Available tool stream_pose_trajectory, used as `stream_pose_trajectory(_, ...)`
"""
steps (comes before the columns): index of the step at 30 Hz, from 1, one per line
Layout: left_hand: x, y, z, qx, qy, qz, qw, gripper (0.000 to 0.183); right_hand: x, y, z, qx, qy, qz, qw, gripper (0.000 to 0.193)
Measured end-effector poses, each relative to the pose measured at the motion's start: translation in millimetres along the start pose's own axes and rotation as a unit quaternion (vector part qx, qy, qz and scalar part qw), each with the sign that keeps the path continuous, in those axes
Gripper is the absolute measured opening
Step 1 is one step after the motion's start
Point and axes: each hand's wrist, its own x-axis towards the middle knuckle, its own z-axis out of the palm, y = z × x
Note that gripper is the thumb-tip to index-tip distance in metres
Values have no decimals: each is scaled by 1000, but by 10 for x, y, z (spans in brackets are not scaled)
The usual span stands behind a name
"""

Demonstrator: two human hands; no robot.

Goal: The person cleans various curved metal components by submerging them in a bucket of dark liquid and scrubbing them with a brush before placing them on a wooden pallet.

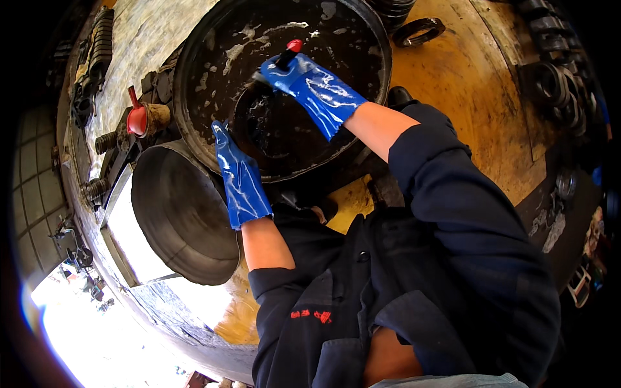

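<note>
A large round black tub (387, 55) holds dark liquid with patches of foam. In it sits a dark ring-shaped part (242, 118), tilted and wet, its lower side hard to make out. My left hand (237, 169), in a wet blue rubber glove, grips the ring at its left edge. Over the ring's upper side, my right hand (310, 87), gloved the same way, is closed round a black-handled tool (284, 59) with a red end. The tool's working end is mostly hidden by the glove and blurred, near the ring's rim.
A deep grey metal basin (184, 213) leans beside the tub at the left. Above it are a red-handled scoop (136, 120) and a tan container (157, 119). A dark ring (419, 32) lies on the yellowish floor at right; more rings (550, 84) are stacked beyond.
</note>
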Motion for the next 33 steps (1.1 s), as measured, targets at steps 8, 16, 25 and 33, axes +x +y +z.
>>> stream_pose_trajectory(8, 89, -44, 6, 67, 6, -14, 998, 71, 52, 251, -129, 55, 105, 25, 993, 31)
stream_pose_trajectory(16, -42, 22, 154, -18, -24, -3, 1000, 68, -93, 63, 156, -88, 8, -208, 974, 24)
stream_pose_trajectory(25, -10, 50, -3, 59, 32, -30, 997, 69, -13, 241, -178, -70, 63, 71, 993, 35)
stream_pose_trajectory(33, -135, 80, 155, 12, 19, -17, 1000, 68, -192, 32, 132, -23, 66, -86, 994, 23)
